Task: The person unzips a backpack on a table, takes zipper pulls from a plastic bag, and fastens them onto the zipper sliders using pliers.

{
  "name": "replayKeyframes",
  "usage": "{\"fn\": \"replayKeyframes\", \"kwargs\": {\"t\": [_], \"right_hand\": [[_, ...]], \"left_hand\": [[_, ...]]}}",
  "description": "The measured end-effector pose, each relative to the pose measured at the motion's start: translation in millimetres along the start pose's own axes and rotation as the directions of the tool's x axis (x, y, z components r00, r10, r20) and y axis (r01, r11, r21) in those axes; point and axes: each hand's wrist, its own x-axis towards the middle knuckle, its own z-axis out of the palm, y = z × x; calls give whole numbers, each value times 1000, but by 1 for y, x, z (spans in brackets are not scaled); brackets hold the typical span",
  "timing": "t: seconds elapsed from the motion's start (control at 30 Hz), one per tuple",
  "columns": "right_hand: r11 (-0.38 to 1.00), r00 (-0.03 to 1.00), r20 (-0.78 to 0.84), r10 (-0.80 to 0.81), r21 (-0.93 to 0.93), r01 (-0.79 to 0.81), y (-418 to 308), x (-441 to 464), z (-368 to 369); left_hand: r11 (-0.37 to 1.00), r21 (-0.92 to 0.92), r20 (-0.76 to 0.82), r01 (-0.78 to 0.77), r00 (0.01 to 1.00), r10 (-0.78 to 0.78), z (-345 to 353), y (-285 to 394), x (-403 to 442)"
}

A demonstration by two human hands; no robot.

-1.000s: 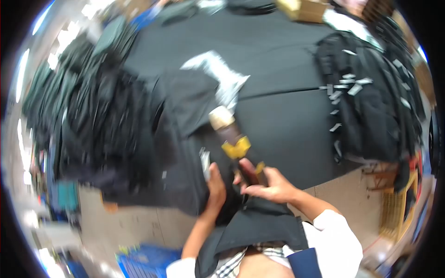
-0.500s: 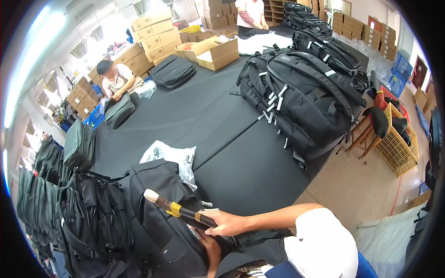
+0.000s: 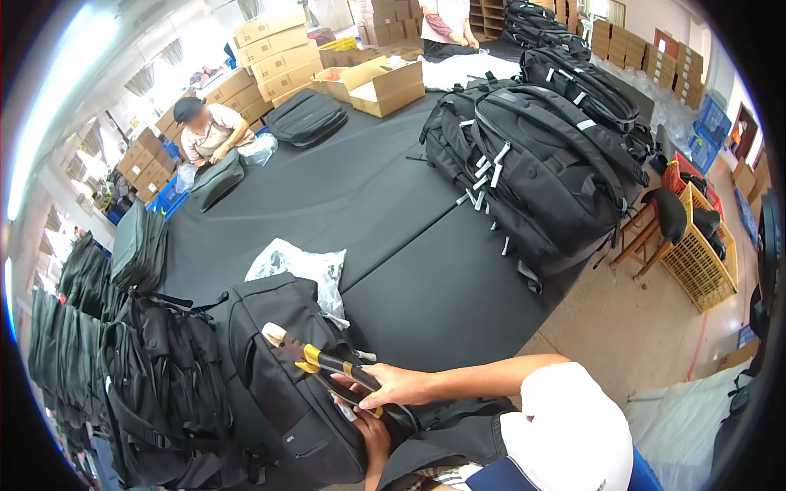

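Observation:
A black backpack [image 3: 282, 380] leans at the near edge of the table, in front of me. In my right hand [image 3: 395, 385] is a pair of pliers [image 3: 308, 358] with black-and-yellow handles and a pale-covered tip. Their handles are spread apart, and the head points up and left over the backpack. Lower down, my left hand [image 3: 375, 438] grips the side of the backpack, its fingers partly hidden beneath the pliers. Beside those fingers shows a small whitish piece [image 3: 347, 411], too small to name.
Folded black bags [image 3: 160, 385] crowd the left. A clear plastic bag [image 3: 299, 266] lies behind the backpack. Backpacks [image 3: 548, 164] are piled at the right. Across the table a person [image 3: 214, 135] handles a dark bag [image 3: 219, 178]; another person [image 3: 446, 24] stands farther back. Yellow crate [image 3: 696, 262] on the floor.
The pliers' handles have parted and a second handle now shows. Their tip has shifted slightly right. My left hand stays at the backpack's side.

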Motion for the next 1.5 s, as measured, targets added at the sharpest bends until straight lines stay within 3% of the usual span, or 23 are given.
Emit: {"fn": "replayKeyframes", "kwargs": {"t": [0.13, 0.27, 0.4, 0.47, 0.5, 0.57, 0.63, 0.67, 0.8, 0.9, 0.97, 1.03, 1.1, 1.17, 1.23, 1.37, 1.43, 1.5], "right_hand": [[985, 998, 62, -12, 175, 1, -8, -5, 2], [985, 999, 31, -16, 172, 10, -13, -6, 2], [985, 999, 52, 8, 174, -17, -11, -7, 5], [995, 997, 76, -2, 99, -5, -6, -6, 2], [1000, 995, 103, -11, 22, 9, -5, -5, 1], [999, 995, 89, 41, 10, -42, -8, -7, 5], [997, 990, 118, 71, -18, -69, -1, -4, 3], [989, 991, 112, 71, -135, -56, -3, -4, 2], [980, 992, 112, 61, -195, -38, -9, -9, 3], [996, 994, 97, 40, -84, -32, -10, -17, 4], [984, 984, 48, -170, -43, 172, -9, -22, 3], [995, 994, 33, -100, 20, 100, -9, -30, -1], [987, 987, 23, -159, -19, 160, -5, -37, -6], [983, 983, 10, -184, 30, 184, -4, -45, -6], [985, 986, 7, -165, -45, 165, -2, -53, -8], [984, 995, -13, -100, -149, 97, 7, -63, -4], [988, 988, -64, -138, -78, 133, 21, -63, -2], [993, 996, -66, -58, -110, 50, 28, -65, -4]], "left_hand": [[997, -34, -136, 68, 988, -72, 13, 3, -1], [989, -77, -273, 129, 951, -145, 27, 9, -1], [989, -124, -112, 84, 989, -98, 25, 10, 0], [1000, 9, -368, -4, 930, 7, 1, -11, 2], [1000, 8, -367, -5, 930, 8, -4, -14, 3], [954, -299, -330, 4, 938, -107, -2, -18, -10], [816, -577, -259, 22, 943, -208, -4, -21, -12], [717, -696, -211, 34, 945, -250, -18, -24, -3], [178, -980, 21, 85, 943, -331, -40, -36, 5], [-280, -953, 198, 113, 935, -295, -54, -46, 8], [-557, -821, 297, 127, 927, -227, -69, -52, 16], [-780, -611, 370, 136, 920, -130, -77, -55, 15], [-721, -677, 342, 152, 931, -125, -67, -52, 14], [-583, -788, 443, 198, 840, -314, -62, -48, 15], [-579, -792, 468, 196, 803, -368, -58, -44, 18], [-678, -718, 450, 155, 848, -282, -49, -46, 23], [-882, -459, 480, 106, 865, -146, -24, -35, 28], [-882, -464, 465, 81, 870, -164, -36, -37, 26]]}}
